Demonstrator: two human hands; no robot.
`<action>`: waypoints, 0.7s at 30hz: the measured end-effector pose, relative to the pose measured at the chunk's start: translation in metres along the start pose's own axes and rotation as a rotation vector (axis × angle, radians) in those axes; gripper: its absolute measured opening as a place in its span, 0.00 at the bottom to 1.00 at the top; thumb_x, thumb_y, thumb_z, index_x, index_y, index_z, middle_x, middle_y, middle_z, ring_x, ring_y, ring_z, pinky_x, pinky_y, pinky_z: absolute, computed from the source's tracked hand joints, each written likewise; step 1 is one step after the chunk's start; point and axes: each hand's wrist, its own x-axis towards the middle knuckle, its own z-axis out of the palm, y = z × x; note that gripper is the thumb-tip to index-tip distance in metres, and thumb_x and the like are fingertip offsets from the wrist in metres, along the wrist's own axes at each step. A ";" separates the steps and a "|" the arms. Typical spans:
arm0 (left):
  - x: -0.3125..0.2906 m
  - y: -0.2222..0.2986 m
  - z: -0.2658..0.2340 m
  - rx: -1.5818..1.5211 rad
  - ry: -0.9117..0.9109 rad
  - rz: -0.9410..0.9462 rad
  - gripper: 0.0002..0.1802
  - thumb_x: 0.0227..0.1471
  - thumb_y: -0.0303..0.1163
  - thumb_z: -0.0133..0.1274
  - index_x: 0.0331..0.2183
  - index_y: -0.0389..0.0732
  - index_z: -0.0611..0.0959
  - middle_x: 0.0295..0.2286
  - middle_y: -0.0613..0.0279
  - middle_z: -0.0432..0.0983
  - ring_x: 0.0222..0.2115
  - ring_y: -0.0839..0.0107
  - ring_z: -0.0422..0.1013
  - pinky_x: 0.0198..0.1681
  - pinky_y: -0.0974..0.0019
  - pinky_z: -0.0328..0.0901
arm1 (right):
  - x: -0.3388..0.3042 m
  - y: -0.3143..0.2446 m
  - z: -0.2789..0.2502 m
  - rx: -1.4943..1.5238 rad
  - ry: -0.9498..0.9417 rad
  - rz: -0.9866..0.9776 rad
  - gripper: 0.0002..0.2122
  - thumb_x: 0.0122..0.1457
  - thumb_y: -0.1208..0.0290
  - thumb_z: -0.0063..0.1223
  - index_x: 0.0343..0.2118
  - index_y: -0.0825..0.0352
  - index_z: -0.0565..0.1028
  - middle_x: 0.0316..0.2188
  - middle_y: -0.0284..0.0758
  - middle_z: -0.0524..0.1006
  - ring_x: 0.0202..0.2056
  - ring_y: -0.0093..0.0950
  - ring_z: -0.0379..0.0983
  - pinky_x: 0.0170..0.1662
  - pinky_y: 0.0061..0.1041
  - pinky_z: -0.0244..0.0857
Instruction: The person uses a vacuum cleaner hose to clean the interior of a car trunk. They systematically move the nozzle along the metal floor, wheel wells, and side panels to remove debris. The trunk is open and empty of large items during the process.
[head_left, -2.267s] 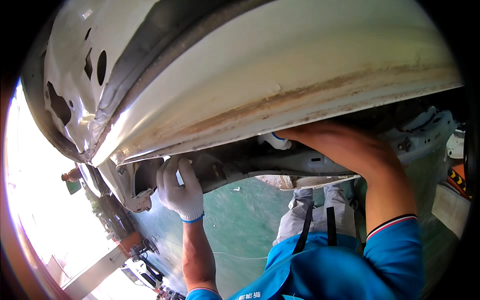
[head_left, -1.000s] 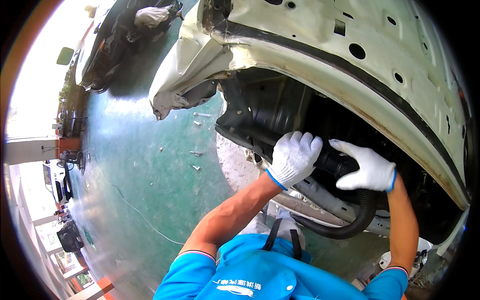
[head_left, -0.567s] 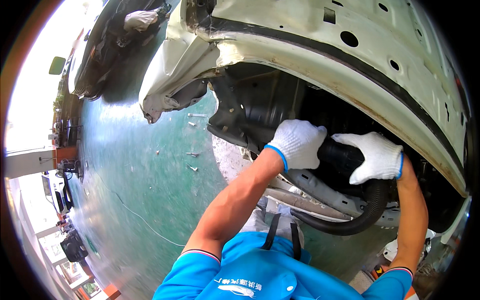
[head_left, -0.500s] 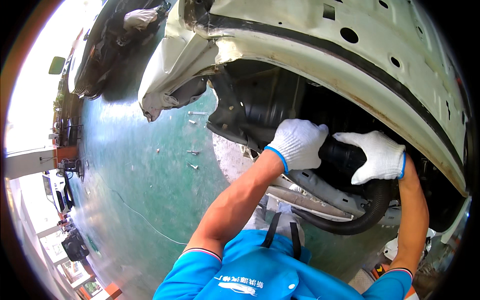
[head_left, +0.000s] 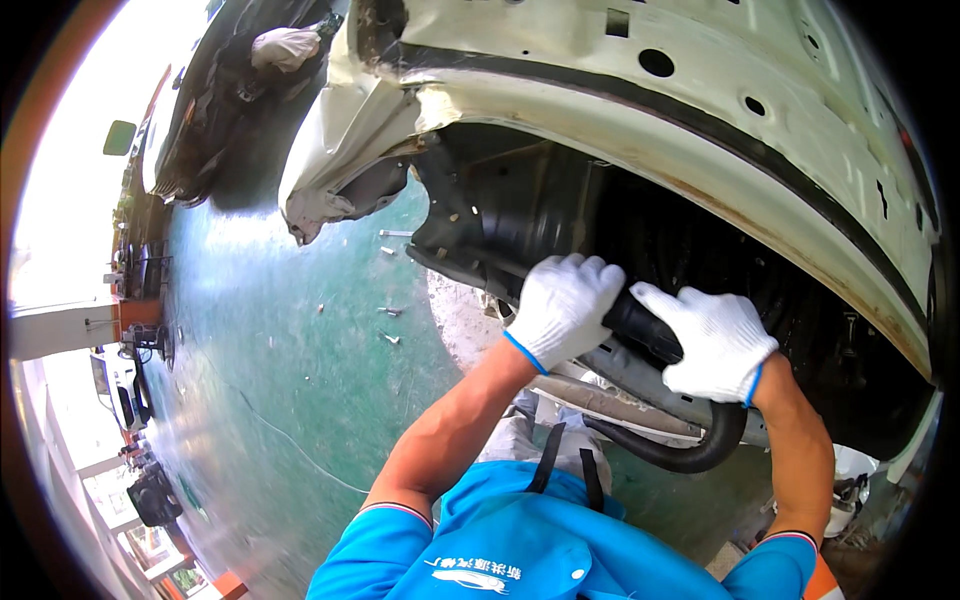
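Both of my hands wear white knit gloves with blue cuffs. My left hand (head_left: 568, 308) is wrapped round the left end of a thick black tube (head_left: 642, 325). My right hand (head_left: 712, 342) grips the same tube further right, its palm covering that end. Below the right hand a black hose (head_left: 712, 448) loops down and to the left; its join to the tube is hidden behind the glove. The tube is held at the opening under a pale vehicle body panel (head_left: 560, 112), beside a black plastic liner (head_left: 500, 215).
Crumpled sheet metal (head_left: 330, 165) juts out at the opening's left. Several bolts (head_left: 389, 337) lie on the green floor (head_left: 290, 270), where a thin cable (head_left: 280, 432) also runs. Another vehicle (head_left: 235, 110) stands at the far left. A long curved part (head_left: 630, 405) lies below my hands.
Both hands and the black tube have moved left and slightly toward me, out from the dark opening. The hose loop has shifted left with them. The head view has shifted slightly.
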 end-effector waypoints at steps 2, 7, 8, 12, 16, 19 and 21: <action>-0.001 0.018 0.000 -0.020 -0.024 0.019 0.26 0.32 0.43 0.73 0.35 0.46 0.82 0.31 0.61 0.79 0.35 0.57 0.79 0.39 0.52 0.74 | -0.017 0.002 -0.002 -0.022 0.006 0.020 0.43 0.42 0.60 0.66 0.68 0.57 0.72 0.37 0.45 0.81 0.36 0.49 0.82 0.41 0.47 0.78; -0.028 0.048 0.026 -0.084 0.087 -0.015 0.24 0.37 0.39 0.71 0.39 0.45 0.83 0.31 0.60 0.79 0.33 0.57 0.79 0.37 0.53 0.73 | -0.044 0.005 0.011 -0.093 0.009 -0.031 0.39 0.44 0.61 0.67 0.66 0.54 0.75 0.35 0.41 0.79 0.33 0.45 0.82 0.36 0.45 0.77; -0.035 0.049 0.027 -0.101 0.103 -0.020 0.24 0.38 0.39 0.70 0.40 0.44 0.83 0.31 0.60 0.79 0.33 0.57 0.79 0.37 0.53 0.73 | -0.045 0.003 0.015 -0.103 0.017 -0.047 0.39 0.45 0.61 0.67 0.66 0.54 0.75 0.35 0.41 0.79 0.33 0.45 0.82 0.36 0.45 0.76; -0.034 0.051 0.030 -0.097 0.176 0.032 0.27 0.37 0.36 0.69 0.44 0.40 0.84 0.31 0.60 0.79 0.33 0.57 0.78 0.38 0.52 0.73 | -0.052 0.003 0.022 -0.135 0.066 -0.034 0.36 0.45 0.62 0.67 0.64 0.52 0.78 0.33 0.40 0.78 0.31 0.43 0.81 0.34 0.43 0.76; -0.008 0.050 0.018 0.005 0.188 0.105 0.33 0.32 0.35 0.69 0.46 0.39 0.83 0.32 0.59 0.78 0.35 0.56 0.77 0.43 0.52 0.73 | -0.058 0.009 0.014 -0.088 0.167 0.013 0.40 0.42 0.62 0.69 0.65 0.53 0.76 0.35 0.40 0.78 0.32 0.45 0.81 0.36 0.44 0.77; -0.006 0.036 0.020 -0.049 0.186 0.062 0.38 0.26 0.38 0.73 0.46 0.39 0.83 0.33 0.58 0.78 0.37 0.53 0.78 0.47 0.51 0.72 | -0.033 0.012 0.011 -0.023 0.073 0.030 0.43 0.39 0.62 0.68 0.67 0.53 0.74 0.36 0.42 0.79 0.35 0.48 0.81 0.39 0.47 0.77; -0.015 0.029 0.027 -0.037 0.163 0.004 0.42 0.30 0.36 0.73 0.52 0.38 0.82 0.38 0.54 0.79 0.42 0.50 0.78 0.55 0.46 0.72 | -0.014 0.025 0.022 0.026 0.011 0.009 0.44 0.40 0.61 0.68 0.68 0.54 0.73 0.39 0.45 0.81 0.40 0.49 0.81 0.47 0.46 0.77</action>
